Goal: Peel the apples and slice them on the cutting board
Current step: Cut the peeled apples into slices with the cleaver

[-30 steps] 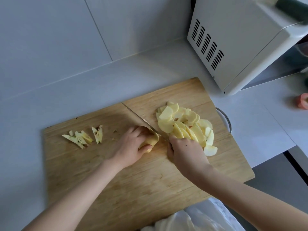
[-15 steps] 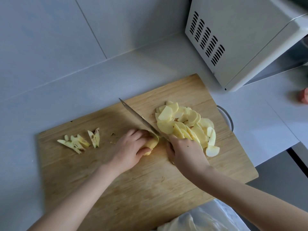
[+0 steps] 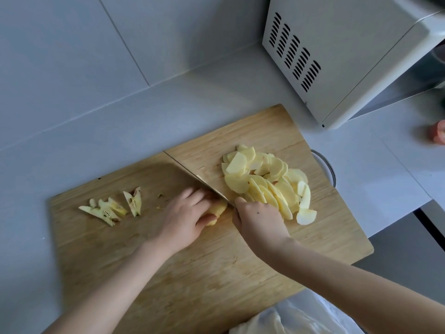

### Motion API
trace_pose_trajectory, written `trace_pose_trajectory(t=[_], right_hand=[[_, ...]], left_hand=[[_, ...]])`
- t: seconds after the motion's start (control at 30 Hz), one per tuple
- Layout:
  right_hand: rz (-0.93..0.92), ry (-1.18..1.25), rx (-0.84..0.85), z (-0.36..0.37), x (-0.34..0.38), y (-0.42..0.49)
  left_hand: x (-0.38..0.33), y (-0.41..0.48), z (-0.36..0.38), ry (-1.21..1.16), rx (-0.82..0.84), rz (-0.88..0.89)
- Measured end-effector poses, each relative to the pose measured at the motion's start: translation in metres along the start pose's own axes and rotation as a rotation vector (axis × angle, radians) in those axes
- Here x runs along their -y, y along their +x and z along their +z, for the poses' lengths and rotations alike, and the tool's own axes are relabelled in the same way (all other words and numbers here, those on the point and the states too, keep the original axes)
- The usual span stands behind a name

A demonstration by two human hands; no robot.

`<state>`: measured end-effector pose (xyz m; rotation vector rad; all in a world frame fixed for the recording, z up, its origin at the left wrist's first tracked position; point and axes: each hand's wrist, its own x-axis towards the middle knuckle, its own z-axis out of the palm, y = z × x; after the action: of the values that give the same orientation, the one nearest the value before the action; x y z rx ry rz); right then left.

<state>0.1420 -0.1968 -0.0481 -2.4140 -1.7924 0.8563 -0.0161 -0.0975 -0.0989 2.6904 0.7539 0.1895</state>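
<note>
A wooden cutting board lies on the grey counter. My left hand holds down a small peeled apple piece near the board's middle. My right hand grips the handle of a knife, whose blade is down on the board right beside the left fingers, its tip pointing to the far left. A pile of pale apple slices lies just right of the blade. Several cut core pieces with seeds lie at the board's left end.
A white microwave stands at the back right, close to the board's far corner. A metal rim shows past the board's right edge. A pink object sits at the far right, a white plastic bag at the near edge.
The knife was lifted half a second ago and has come down through the apple piece again. My left hand stays on the piece.
</note>
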Motion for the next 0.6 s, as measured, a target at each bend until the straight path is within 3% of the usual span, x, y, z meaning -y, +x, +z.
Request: trace_pose_trajectory(t=[0.2, 0.6], right_hand=[[0.016, 0.094, -0.053, -0.012, -0.014, -0.004], [-0.013, -0.03, 0.002, -0.02, -0.002, -0.017]], left_hand=[[-0.001, -0.001, 0.001, -0.023, -0.044, 0.018], [0.0, 0.001, 0.001, -0.009, -0.084, 0.041]])
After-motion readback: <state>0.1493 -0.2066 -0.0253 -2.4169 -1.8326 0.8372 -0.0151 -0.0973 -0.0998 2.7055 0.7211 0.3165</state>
